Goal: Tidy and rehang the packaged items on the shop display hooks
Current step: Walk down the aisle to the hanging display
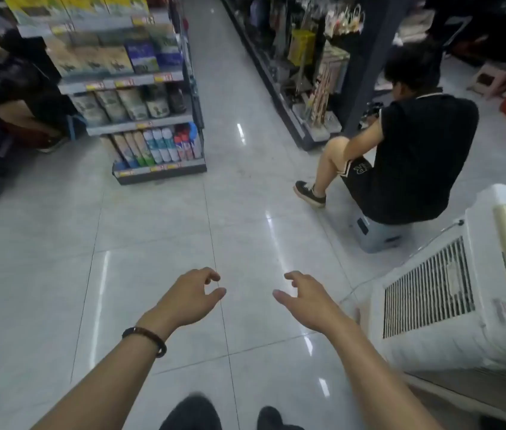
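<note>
My left hand (191,297) and my right hand (306,301) reach forward over the grey tiled floor, fingers loosely curled, holding nothing. A dark bracelet sits on my left wrist. Packaged items hang on the display hooks (323,85) of the shelving at the far right of the aisle, well beyond my hands. No package is near either hand.
A person in black (416,144) sits on a low grey stool (379,237) before the hook display. A white air cooler (462,290) stands close on my right. A shelf unit (139,119) with cans and bags stands at left. An aisle of open floor (236,103) runs between them.
</note>
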Tool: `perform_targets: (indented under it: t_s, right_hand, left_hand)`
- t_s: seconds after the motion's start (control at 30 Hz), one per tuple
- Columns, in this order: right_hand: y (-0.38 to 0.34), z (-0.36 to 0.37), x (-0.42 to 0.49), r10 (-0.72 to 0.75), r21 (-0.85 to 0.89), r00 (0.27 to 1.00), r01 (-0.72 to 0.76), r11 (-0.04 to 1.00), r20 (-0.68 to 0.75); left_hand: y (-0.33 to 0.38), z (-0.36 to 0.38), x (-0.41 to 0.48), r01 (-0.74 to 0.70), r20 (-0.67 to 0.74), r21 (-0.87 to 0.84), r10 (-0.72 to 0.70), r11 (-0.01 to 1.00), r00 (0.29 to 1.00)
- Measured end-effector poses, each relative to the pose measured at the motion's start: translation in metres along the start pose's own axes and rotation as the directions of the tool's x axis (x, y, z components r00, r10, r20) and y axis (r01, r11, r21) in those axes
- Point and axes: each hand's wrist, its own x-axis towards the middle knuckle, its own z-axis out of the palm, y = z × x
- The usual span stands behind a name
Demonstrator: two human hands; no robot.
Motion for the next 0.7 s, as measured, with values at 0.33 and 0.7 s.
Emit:
perform_targets:
  t_s: [0.33, 0.7]
  right_hand:
    - [-0.019, 0.005, 0.138, 0.124, -0.152, 0.984, -0.104, 0.983, 0.126]
    - [-0.127, -0.055, 0.306, 0.147, -0.310, 0.988, -0.123, 0.943, 0.056]
  left_hand:
    - [-0.042, -0.024, 0.117, 0.108, 0.070, 0.113, -0.117, 0.988, 0.991]
    - [-0.041, -0.155, 0.314, 0.023, 0.122, 0.207, -0.049, 0.978, 0.991]
